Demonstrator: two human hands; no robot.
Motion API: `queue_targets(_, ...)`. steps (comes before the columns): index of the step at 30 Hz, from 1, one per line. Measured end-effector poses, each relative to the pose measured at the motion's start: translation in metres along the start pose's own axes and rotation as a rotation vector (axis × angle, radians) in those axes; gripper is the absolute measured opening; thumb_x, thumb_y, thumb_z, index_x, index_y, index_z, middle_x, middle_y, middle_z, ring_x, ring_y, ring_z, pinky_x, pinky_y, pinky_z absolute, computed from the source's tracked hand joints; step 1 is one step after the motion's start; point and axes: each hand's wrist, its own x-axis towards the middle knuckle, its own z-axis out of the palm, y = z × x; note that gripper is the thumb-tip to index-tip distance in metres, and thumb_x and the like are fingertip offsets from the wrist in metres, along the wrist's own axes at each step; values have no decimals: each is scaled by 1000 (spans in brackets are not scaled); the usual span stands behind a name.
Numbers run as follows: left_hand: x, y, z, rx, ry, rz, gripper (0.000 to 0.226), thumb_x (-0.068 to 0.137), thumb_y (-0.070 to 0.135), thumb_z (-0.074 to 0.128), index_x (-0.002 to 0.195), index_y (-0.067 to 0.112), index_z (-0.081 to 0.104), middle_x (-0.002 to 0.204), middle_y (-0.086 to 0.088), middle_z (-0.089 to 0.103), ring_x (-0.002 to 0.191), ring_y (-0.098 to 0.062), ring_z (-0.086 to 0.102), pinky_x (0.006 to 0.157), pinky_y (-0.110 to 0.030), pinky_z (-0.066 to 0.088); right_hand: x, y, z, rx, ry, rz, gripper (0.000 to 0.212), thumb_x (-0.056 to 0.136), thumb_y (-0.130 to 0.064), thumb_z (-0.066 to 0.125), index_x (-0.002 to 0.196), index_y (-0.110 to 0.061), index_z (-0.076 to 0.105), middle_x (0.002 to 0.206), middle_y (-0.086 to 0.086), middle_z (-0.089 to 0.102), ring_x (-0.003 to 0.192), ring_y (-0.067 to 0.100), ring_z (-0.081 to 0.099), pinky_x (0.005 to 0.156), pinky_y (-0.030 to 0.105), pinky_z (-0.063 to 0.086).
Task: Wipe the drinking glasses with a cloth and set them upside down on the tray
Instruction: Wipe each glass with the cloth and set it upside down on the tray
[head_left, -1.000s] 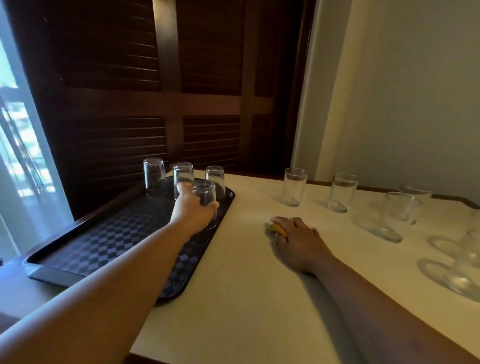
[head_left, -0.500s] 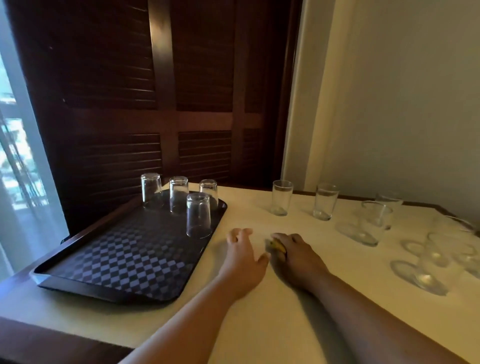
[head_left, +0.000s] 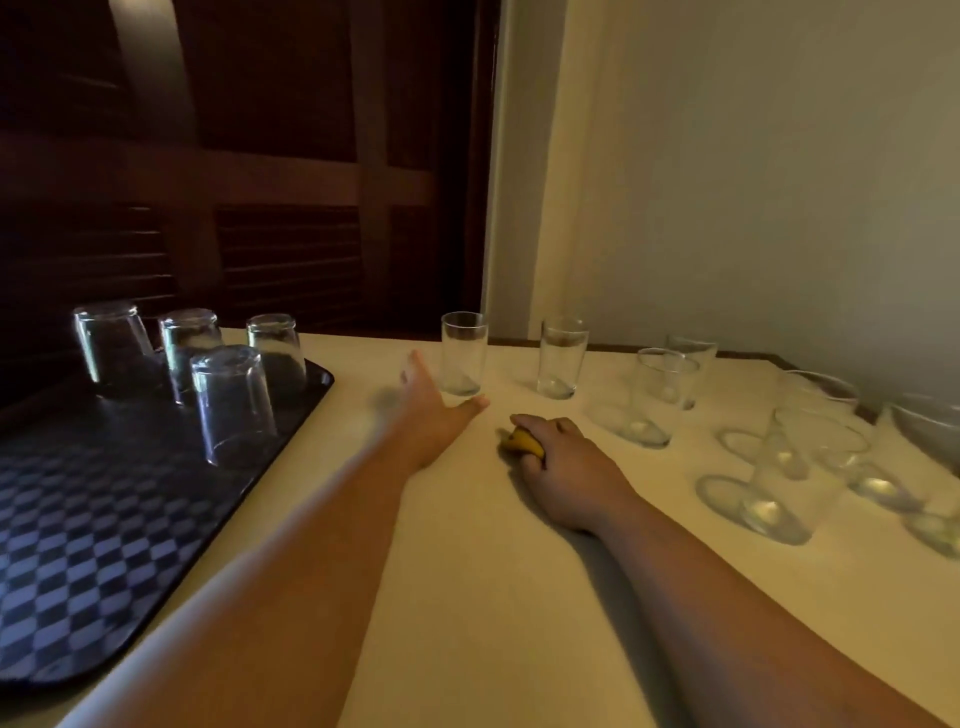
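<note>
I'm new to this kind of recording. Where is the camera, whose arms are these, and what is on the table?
There is no machine here. A person works with bare hands, and every picture comes from one wide-angle camera worn on the head, looking forward and down. That is why both arms enter from the bottom edge.

On the left, a checkered tray carries four glasses set upside down. Other glasses stand upright on the pale table, mostly toward the right.

The left hand is open, close by the nearest upright glass, not gripping it. The right hand rests on the table and grips a yellow cloth.
</note>
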Motion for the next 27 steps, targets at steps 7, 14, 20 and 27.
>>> queue_targets(7, 76, 0, 26, -227, -25, -56, 109, 79, 42, 85, 159, 29, 12, 158, -6, 39, 141, -29, 42, 113, -47, 42, 23, 4, 7, 19, -3, 28, 52, 99, -43, 41, 150, -45, 31, 144, -1, 41, 125, 28, 50, 103, 42, 45)
queue_targets(14, 41, 4, 14, -274, -30, 14, 66, 89, 31, 77, 142, 23, 40, 128, 3, 57, 112, -14, 57, 63, -11, 45, 13, -5, 1, 37, -17, 67, 53, 99, -42, 41, 151, -44, 31, 150, 1, 38, 137, 30, 42, 110, 42, 38)
queue_targets(20, -48, -3, -19, -324, -77, 29, 62, 89, 43, 74, 139, 27, 42, 121, 10, 62, 104, -9, 63, 78, -25, 52, -27, -35, -1, -168, 66, 205, 51, 103, -37, 36, 153, -30, 37, 150, 11, 37, 140, 34, 32, 113, 44, 30)
queue_targets(27, -121, -4, -44, -631, -15, -59, 40, 92, 31, 72, 125, 28, 51, 124, -3, 62, 105, -16, 65, 72, -22, 52, -76, -41, -11, -9, -25, 131, 50, 102, -35, 45, 151, -32, 43, 149, 9, 37, 139, 30, 38, 116, 33, 32)
